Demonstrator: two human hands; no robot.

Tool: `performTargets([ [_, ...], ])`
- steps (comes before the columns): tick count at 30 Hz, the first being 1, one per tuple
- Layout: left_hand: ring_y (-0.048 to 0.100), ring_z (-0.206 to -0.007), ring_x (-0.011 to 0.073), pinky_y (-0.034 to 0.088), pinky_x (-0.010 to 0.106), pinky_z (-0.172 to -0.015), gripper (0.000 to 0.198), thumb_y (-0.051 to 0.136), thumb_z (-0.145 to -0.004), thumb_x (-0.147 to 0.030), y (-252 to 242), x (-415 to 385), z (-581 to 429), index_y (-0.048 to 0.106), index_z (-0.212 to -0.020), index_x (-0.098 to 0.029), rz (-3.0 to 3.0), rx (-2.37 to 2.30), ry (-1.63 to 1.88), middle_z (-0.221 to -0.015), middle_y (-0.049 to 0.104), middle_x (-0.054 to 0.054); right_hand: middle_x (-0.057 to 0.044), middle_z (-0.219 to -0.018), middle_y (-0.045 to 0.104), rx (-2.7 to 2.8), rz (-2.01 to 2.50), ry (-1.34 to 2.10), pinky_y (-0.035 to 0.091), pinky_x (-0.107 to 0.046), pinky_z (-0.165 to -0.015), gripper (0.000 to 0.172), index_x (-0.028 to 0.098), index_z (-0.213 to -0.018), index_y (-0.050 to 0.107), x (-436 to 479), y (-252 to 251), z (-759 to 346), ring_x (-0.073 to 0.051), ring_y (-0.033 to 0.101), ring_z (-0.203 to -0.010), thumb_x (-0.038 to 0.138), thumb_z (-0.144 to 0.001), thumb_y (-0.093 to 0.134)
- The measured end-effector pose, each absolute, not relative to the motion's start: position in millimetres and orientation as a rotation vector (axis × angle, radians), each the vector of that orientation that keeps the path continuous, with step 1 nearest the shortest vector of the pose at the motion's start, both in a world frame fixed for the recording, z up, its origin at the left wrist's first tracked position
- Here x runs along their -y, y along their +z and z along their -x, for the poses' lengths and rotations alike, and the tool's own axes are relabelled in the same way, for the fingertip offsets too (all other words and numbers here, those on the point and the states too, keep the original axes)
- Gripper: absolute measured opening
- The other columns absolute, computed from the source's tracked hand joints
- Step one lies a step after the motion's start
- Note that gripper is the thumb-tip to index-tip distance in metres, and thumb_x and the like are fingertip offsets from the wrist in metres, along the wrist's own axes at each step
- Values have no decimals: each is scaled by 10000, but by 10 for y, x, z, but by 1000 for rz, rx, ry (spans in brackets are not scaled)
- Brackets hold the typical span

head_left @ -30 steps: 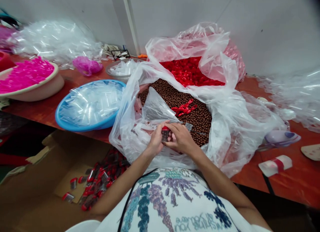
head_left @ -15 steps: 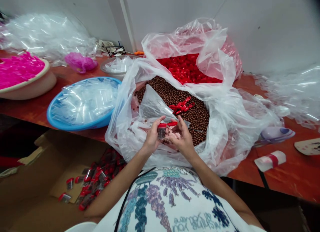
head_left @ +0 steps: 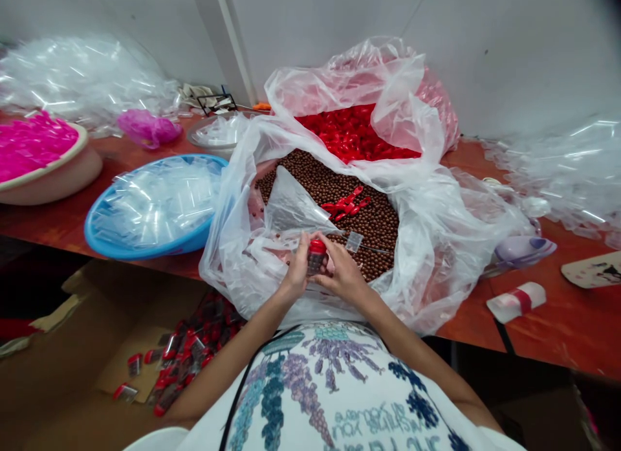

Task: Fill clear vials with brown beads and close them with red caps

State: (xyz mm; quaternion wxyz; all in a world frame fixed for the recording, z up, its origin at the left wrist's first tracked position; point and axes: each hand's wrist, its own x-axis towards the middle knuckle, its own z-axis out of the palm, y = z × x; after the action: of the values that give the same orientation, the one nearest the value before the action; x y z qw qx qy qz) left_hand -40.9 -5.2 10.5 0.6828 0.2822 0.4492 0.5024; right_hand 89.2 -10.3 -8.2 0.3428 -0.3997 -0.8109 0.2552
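Between my two hands is a small clear jar with a red cap (head_left: pixel 316 259), its inside dark with brown contents. My left hand (head_left: pixel 295 270) is closed around the jar's left side. From the right, my right hand (head_left: pixel 342 271) has its fingers wrapped on the jar and at the cap. Both hands are over the near side of an open plastic bag (head_left: pixel 427 244) of small brown balls (head_left: pixel 378 228). On the balls lie several red spoon-shaped pieces (head_left: pixel 347 204), a clear plastic cone (head_left: pixel 291 202) and a small clear piece (head_left: pixel 354 241).
A second bag of red pieces (head_left: pixel 349 131) stands behind. To the left are a blue basin (head_left: pixel 92 234) of clear plastic pieces and a cream basin (head_left: pixel 72 173) of pink ones. Below left, a cardboard box (head_left: pixel 63 367) holds several red-capped jars (head_left: pixel 182 354). A wrapped roll (head_left: pixel 517 302) lies right.
My hands have drawn together around the jar. The separate red piece in my right fingers is no longer visible, and the jar's red cap now faces up. The view has shifted slightly.
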Motion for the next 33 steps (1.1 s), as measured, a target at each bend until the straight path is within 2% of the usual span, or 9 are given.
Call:
performTargets([
  [3, 557, -458, 118, 420, 207, -422, 630, 464, -805, -656, 95, 62, 411, 578, -1162, -149, -609, -989, 1114, -625, 624, 17, -150, -1401, 436, 2183, 1039, 498, 349, -490, -1063, 892, 178, -1452, 238, 117, -88, -917, -298, 401, -1283, 366, -728, 724],
  [7, 507, -426, 94, 388, 184, -403, 520, 545, -805, -512, 59, 78, 417, 587, -1167, -142, -566, -1017, 1108, -560, 576, -14, -179, -1332, 491, 2244, 1016, 306, 396, -479, -1023, 774, 115, -1374, 360, 102, -71, -944, -308, 456, -1215, 421, -741, 684],
  [10, 463, -389, 90, 350, 178, -377, 494, 530, -810, -439, 39, 114, 405, 559, -1221, -167, -588, -1010, 1104, -505, 531, -37, -187, -1260, 547, 2272, 963, 186, 398, -486, -1023, 698, 89, -1321, 416, 93, -100, -943, -318, 479, -1196, 437, -757, 634],
  [14, 423, -348, 88, 312, 186, -347, 510, 512, -807, -444, -10, 187, 376, 538, -1245, -184, -577, -1029, 1087, -496, 521, -46, -204, -1231, 566, 2293, 931, 137, 380, -490, -1047, 652, 71, -1256, 469, 115, -169, -941, -325, 474, -1224, 453, -747, 612],
  [17, 432, -349, 88, 334, 193, -359, 490, 520, -806, -455, -55, 212, 358, 562, -1202, -170, -550, -1079, 1095, -513, 543, -40, -202, -1220, 575, 2321, 943, 181, 376, -491, -1050, 645, 81, -1234, 488, 132, -193, -962, -321, 481, -1223, 463, -732, 618],
  [21, 537, -449, 117, 404, 211, -420, 556, 466, -824, -600, -45, 161, 374, 605, -1112, -145, -518, -1056, 1038, -614, 621, 18, -191, -1287, 543, 2310, 1019, 241, 377, -485, -1043, 703, 94, -1275, 464, 105, -187, -1015, -323, 463, -1243, 467, -706, 643],
  [24, 583, -540, 136, 435, 228, -469, 638, 385, -826, -679, -26, 120, 396, 595, -1127, -157, -534, -956, 996, -748, 667, 60, -194, -1321, 518, 2287, 1087, 273, 393, -479, -1018, 714, 110, -1296, 450, 85, -187, -1031, -321, 473, -1230, 459, -703, 643],
  [29, 600, -646, 139, 464, 240, -565, 398, 577, -809, -440, -163, 144, 393, 601, -1127, -201, -759, -1154, 979, -927, 677, 46, -187, -1175, 600, 2312, 1085, 301, 395, -480, -1008, 658, 118, -1204, 518, 137, -184, -984, -331, 494, -1195, 452, -657, 667],
  [33, 614, -873, 171, 484, 269, -740, 359, 484, -865, -410, -294, 43, 430, 591, -1139, -205, -891, -1237, 1058, -1060, 646, 64, -158, -1122, 618, 2361, 1208, 294, 447, -440, -934, 639, 140, -1199, 533, 33, -86, -1088, -317, 556, -1078, 483, -678, 675],
])
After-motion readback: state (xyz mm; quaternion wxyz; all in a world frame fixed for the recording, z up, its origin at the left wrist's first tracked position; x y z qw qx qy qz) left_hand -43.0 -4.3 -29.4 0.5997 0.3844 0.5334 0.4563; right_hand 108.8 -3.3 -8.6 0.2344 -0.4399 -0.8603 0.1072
